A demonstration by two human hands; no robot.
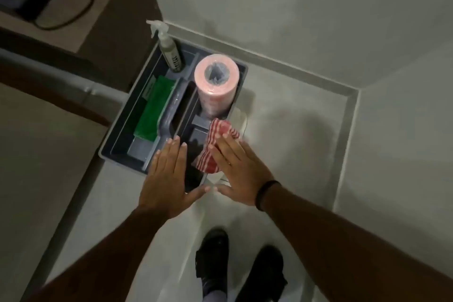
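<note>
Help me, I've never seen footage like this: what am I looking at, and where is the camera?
One picture, from a camera worn on a person's head, looking down. Both bare hands are spread flat: the left hand above the grey caddy, the right hand over a red-and-white striped cloth at its rim; touching or not, I cannot tell. Neither grips anything. The caddy stands on the floor and also holds a spray bottle, a pink roll and a green sponge.

dim, flat indoor light, perhaps from overhead; soft shadows on the floor (pixel 282 135) beside the caddy (pixel 122 135). slight blur overall, wide-angle bending at edges.
</note>
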